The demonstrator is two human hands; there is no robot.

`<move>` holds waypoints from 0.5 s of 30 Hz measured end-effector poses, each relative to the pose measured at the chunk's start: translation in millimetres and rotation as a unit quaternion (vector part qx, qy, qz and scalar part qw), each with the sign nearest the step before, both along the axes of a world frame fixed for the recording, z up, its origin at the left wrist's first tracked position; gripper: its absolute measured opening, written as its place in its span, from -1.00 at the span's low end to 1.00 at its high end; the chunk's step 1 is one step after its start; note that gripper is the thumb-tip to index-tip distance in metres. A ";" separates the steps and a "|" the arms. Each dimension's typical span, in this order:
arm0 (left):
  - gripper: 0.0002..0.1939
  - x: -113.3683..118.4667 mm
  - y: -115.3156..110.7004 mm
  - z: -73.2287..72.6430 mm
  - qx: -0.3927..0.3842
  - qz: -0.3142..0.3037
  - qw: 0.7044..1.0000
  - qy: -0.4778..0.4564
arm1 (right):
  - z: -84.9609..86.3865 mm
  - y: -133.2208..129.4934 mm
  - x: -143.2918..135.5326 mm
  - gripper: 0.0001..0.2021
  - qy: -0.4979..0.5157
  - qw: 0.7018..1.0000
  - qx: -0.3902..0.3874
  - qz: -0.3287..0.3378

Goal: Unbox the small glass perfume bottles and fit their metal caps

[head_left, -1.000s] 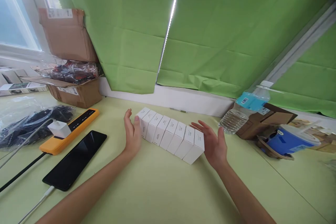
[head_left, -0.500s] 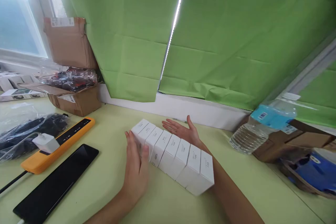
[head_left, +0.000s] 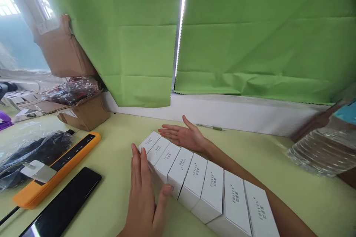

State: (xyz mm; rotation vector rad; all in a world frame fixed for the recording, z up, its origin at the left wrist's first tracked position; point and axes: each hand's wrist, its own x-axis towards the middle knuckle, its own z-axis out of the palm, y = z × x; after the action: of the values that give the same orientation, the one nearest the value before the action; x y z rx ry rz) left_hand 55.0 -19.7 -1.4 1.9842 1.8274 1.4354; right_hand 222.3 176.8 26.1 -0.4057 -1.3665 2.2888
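Several white boxes (head_left: 213,187) with dark print on top stand side by side in a slanting row, from the table's middle down to the lower right. My left hand (head_left: 147,190) rests along the near left side of the row, fingers stretched out and thumb apart, against the boxes. Behind the row's far end, my right hand (head_left: 185,135) is spread with its palm toward the boxes, and its forearm runs along their far side. Neither hand is wrapped round anything.
On the left of the table (head_left: 111,200) lie a black phone (head_left: 65,203), an orange power strip (head_left: 80,152) with a white plug and a bagged black item. Cardboard boxes (head_left: 86,113) stand behind. A pen (head_left: 214,127) lies near the wall; a water bottle (head_left: 322,148) is at right.
The view has moved closer to the row, so the boxes look larger. The bottle has shifted toward the right edge. My left hand's fingers sit more upright, and both hands remain beside the row.
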 end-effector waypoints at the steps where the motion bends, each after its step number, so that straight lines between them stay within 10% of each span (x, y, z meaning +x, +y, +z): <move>1: -0.21 -0.1 -0.5 1.2 0.010 0.006 1.000 0.028 | -1.7 -1.6 -2.5 -0.22 0.003 1.000 0.006 -0.005; 8: -0.11 6.9 -2.6 23.3 0.278 -0.096 0.921 0.257 | -8.5 -14.5 -4.6 -0.23 0.034 0.998 0.020 -0.049; 15: -0.44 66.5 5.7 32.7 0.352 -0.186 0.874 0.278 | 18.8 -42.9 -14.3 -0.28 -0.006 1.000 0.016 -0.026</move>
State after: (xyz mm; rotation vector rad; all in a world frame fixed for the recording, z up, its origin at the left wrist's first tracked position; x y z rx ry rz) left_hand 121.6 -14.1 31.3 3.1546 0.9495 1.6558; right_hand 208.0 133.9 45.0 -0.4399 -1.3819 2.2229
